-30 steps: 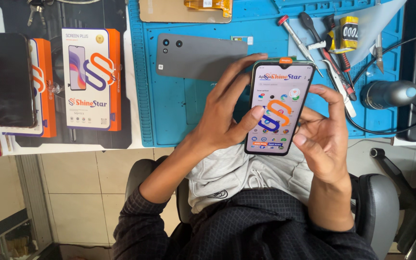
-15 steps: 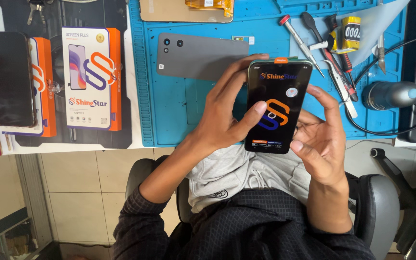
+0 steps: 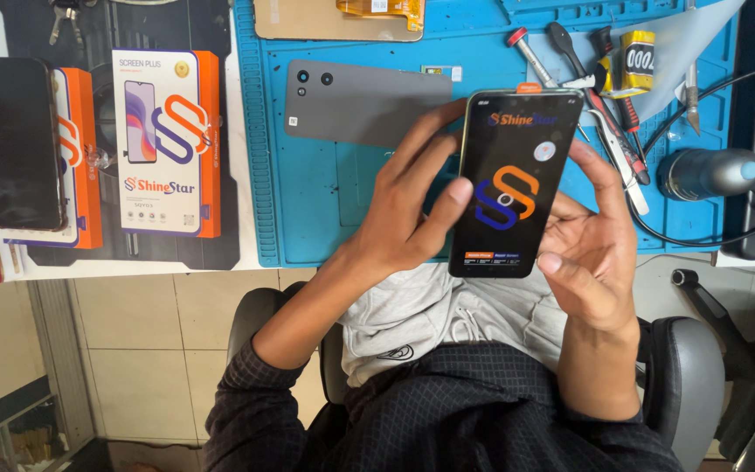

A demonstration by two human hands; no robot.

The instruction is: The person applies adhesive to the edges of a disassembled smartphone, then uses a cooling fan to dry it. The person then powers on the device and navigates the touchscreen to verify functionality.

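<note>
Both my hands hold a smartphone (image 3: 517, 183) upright over the near edge of a blue work mat (image 3: 334, 210). Its screen is dark, with an orange and blue S-shaped logo and a small round icon near the top. My left hand (image 3: 404, 210) grips the phone's left side, the thumb lying across the screen beside the logo. My right hand (image 3: 592, 253) cups the right edge and back, thumb at the lower right corner. A grey phone back cover (image 3: 369, 100) with camera holes lies flat on the mat just beyond my left fingers.
Two orange and white boxes (image 3: 168, 140) lie at the left, and a black phone (image 3: 19, 144) rests on one. Screwdrivers (image 3: 570, 61), a yellow roll (image 3: 631, 61), a dark cylindrical tool (image 3: 709, 172) and cables sit at the right. A chair armrest (image 3: 683, 376) is below.
The phone's screen turned from a light background to a dark one with the same logo. My left thumb shifted a little on the screen; the hands stayed in place.
</note>
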